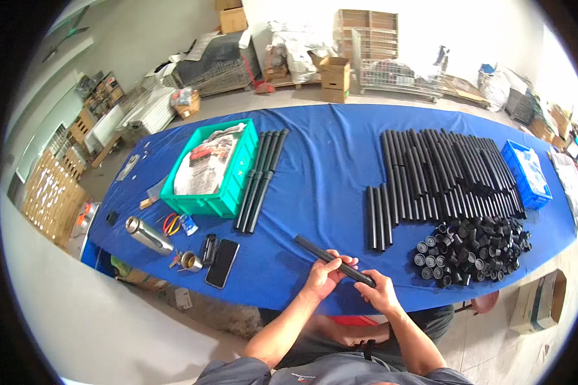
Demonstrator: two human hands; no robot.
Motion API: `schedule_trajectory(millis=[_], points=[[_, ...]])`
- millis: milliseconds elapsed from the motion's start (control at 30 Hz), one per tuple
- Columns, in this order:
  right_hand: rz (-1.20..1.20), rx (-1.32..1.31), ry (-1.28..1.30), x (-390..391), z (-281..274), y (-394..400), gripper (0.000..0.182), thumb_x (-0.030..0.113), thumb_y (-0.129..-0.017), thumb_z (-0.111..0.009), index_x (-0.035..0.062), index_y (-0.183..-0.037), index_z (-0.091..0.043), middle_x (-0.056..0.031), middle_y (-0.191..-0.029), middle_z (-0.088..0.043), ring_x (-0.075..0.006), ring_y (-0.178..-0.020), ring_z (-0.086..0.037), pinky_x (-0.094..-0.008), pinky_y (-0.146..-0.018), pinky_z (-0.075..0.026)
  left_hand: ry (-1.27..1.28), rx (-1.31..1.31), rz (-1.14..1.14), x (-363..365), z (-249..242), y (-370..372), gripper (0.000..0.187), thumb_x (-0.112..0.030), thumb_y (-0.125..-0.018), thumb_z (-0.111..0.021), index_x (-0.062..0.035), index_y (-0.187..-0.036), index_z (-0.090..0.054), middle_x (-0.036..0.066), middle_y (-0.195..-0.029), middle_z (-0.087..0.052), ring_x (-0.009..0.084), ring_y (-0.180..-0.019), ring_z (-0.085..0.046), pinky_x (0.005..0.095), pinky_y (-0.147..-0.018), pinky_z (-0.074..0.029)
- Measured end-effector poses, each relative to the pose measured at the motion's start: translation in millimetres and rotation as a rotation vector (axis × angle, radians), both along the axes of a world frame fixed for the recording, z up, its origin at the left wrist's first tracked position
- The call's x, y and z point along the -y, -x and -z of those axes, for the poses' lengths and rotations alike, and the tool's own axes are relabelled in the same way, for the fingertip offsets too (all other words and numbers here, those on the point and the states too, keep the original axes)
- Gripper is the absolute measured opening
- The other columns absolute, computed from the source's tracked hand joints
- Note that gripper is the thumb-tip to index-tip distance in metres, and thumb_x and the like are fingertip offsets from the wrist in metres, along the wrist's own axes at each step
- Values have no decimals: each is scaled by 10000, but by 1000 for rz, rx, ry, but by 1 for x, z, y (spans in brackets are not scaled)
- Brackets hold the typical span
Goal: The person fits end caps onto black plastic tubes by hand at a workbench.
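A black tube slants across the space above the table's near edge, held in both hands. My left hand is closed around its middle, with the palm partly turned up. At the tube's lower right end, my right hand grips with thumb and fingers; whether a cap sits on that end is hidden. To the right lies a heap of small black caps. Behind it, many black tubes lie in stacked rows. Several longer black tubes, with a thicker band midway, rest at the left.
A green crate holding paper or cloth stands at the left; a blue basket stands far right. Near the left edge lie a steel flask, its cup, a phone and orange-handled pliers. A blue cloth covers the table.
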State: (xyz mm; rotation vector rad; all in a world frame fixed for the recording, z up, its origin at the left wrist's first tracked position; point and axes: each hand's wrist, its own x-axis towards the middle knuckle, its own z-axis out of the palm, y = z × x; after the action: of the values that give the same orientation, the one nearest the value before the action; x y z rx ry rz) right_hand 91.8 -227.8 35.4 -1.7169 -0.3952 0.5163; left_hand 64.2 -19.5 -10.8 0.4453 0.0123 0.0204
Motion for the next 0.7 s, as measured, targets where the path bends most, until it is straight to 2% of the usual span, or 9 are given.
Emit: schedule_trajectory(millis=[33,67,167,300,400,700], points=[[9,-14,-12,-1,-1,1,361,184,-910,-793,-24,-1186,-688,-37,-738,-682,-96,-626,-640,-274,-566,-522,2,-3,-4,1,0,2,146,-35,-986,-675,-98,-1116,-650,187,-1123,-738,387,-1201,-674,577,-1088,-530],[5,-3,-14,-1,-4,2,329,123,-912,-781,-40,-1175,-672,-18,-741,-661,-81,-615,-610,-253,-557,-503,3,-1,-7,1,0,1,145,-33,-988,-671,-98,-1116,-650,187,-1124,-738,386,-1202,-673,576,-1088,-531],[32,37,-11,-4,2,3,328,132,-914,-781,-44,-1169,-672,-17,-740,-658,-70,-613,-603,-242,-550,-499,1,10,-8,1,-2,1,147,-29,-995,-660,-103,-1122,-649,187,-1131,-737,383,-1216,-668,560,-1093,-534],[27,530,114,-1,7,-2,330,166,-866,-804,-15,-1120,-695,-148,-847,-717,-280,-734,-713,-379,-683,-556,-11,-2,3,1,-6,1,158,-26,-991,-661,-103,-1128,-650,192,-1157,-735,373,-1240,-658,541,-1102,-534],[39,524,146,-2,5,-2,324,163,-844,-806,-10,-1095,-696,-205,-937,-714,-379,-845,-711,-433,-763,-553,-17,2,4,1,-5,1,164,-25,-989,-662,-105,-1132,-651,197,-1185,-730,372,-1250,-653,539,-1103,-532],[11,648,194,-1,-9,-1,336,128,-833,-811,-4,-1116,-688,-204,-929,-701,-378,-843,-704,-435,-755,-550,-41,-55,10,2,-5,1,165,-68,-1009,-659,-111,-1167,-647,192,-1216,-722,379,-1256,-651,546,-1104,-525]])
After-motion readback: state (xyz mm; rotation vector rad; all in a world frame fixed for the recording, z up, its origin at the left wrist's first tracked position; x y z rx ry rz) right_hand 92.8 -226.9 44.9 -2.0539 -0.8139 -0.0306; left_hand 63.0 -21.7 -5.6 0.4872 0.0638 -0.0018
